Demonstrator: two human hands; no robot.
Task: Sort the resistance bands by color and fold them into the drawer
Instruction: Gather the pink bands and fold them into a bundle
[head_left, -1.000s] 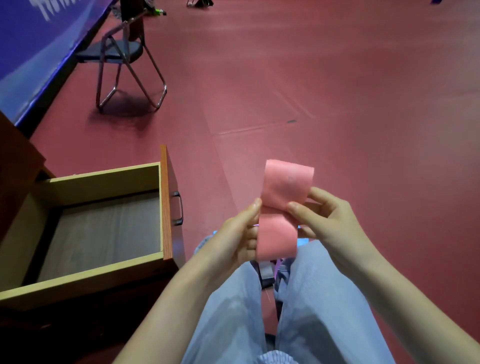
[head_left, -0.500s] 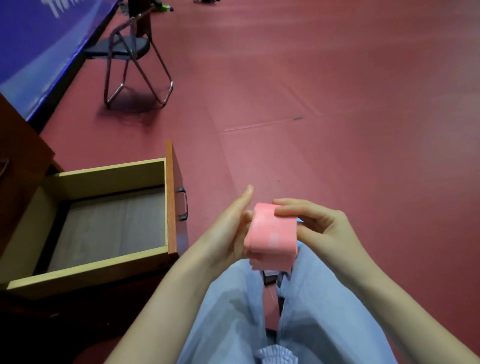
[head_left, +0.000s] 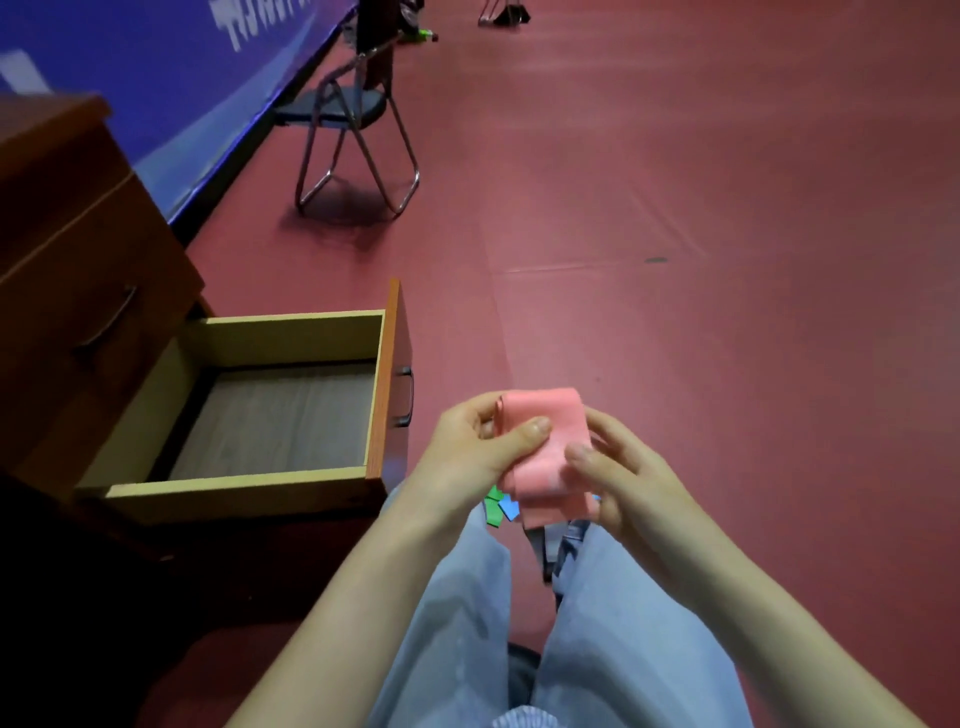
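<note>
A pink resistance band (head_left: 545, 447), folded into a small flat packet, is held above my knees. My left hand (head_left: 483, 452) pinches its left side with the thumb on top, and my right hand (head_left: 618, 478) grips its right side. Under the packet, a green band (head_left: 493, 512) and a blue band (head_left: 510, 508) peek out on my lap, mostly hidden. The open wooden drawer (head_left: 244, 488) stands to the left of my hands, and its grey bottom is bare.
The drawer belongs to a brown cabinet (head_left: 67, 249) at the left. A folding chair (head_left: 353, 130) stands further back beside a blue barrier (head_left: 171, 88). Red floor spreads out ahead and to the right. My legs in light blue trousers (head_left: 597, 639) fill the bottom.
The pink band, upright with its top flap standing one second ago, has been folded down into a compact packet. The view has shifted so the drawer and chair appear further right.
</note>
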